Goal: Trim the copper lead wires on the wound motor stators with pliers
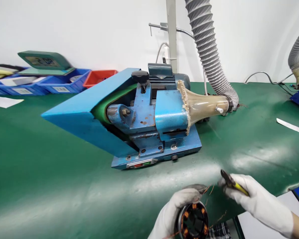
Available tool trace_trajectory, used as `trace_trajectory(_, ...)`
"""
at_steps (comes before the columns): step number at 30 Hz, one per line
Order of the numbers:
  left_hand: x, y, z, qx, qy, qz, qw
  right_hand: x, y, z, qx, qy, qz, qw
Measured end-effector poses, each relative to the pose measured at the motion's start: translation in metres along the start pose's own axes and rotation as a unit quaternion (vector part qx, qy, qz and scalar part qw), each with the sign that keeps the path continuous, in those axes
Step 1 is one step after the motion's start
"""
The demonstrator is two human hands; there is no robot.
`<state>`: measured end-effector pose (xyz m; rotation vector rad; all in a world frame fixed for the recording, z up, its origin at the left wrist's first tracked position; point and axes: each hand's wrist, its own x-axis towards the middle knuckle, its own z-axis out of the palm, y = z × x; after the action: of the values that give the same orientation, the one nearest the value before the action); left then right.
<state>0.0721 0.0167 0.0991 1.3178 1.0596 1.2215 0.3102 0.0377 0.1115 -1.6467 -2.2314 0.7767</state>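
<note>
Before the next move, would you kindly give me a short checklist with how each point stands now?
1. Coil ring held by the left hand: ok.
2. Cutters held in the right hand: ok.
3. Gloves on both hands: ok.
4. Cutter blades on a copper wire: not ok, they appear apart.
5. Grey hose joined to the machine's funnel: ok.
6. Blue machine switched off: cannot tell.

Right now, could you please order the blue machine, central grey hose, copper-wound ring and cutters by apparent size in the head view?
Largest to smallest:
blue machine
central grey hose
copper-wound ring
cutters
</note>
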Motion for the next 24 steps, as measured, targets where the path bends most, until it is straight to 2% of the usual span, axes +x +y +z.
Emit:
trace_trajectory(2, 0.006, -0.01, -0.001, 0.001, -0.021, -0.01, 1.0, -0.001, -0.031, -0.016, 0.06, -0.08, -0.024, 0.995)
trace_trajectory(3, 0.01, -0.014, -0.001, 0.004, -0.044, -0.016, 0.999, -0.001, -0.044, -0.023, 0.069, -0.099, -0.039, 0.992)
trace_trajectory(6, 0.016, -0.023, -0.003, 0.006, -0.112, -0.034, 0.993, 0.005, -0.066, -0.035, 0.068, -0.105, -0.081, 0.989)
trace_trajectory(10, 0.013, -0.027, -0.017, -0.018, -0.101, -0.033, 0.994, 0.011, -0.07, -0.036, 0.058, -0.131, -0.076, 0.987)
trace_trajectory(14, 0.01, -0.033, -0.024, -0.027, -0.152, -0.034, 0.987, 0.006, -0.067, -0.035, 0.099, -0.148, -0.056, 0.982)
trace_trajectory(17, 0.003, -0.036, -0.014, -0.022, -0.101, -0.033, 0.994, 0.002, -0.066, -0.032, 0.122, -0.144, -0.027, 0.982)
trace_trajectory(21, -0.007, -0.029, -0.002, -0.037, -0.036, -0.009, 0.999, 0.002, -0.058, -0.028, 0.181, -0.107, 0.031, 0.977)
trace_trajectory(24, -0.01, -0.024, -0.005, -0.017, -0.018, -0.01, 1.0, 0.004, -0.046, -0.022, 0.311, -0.073, 0.09, 0.943)
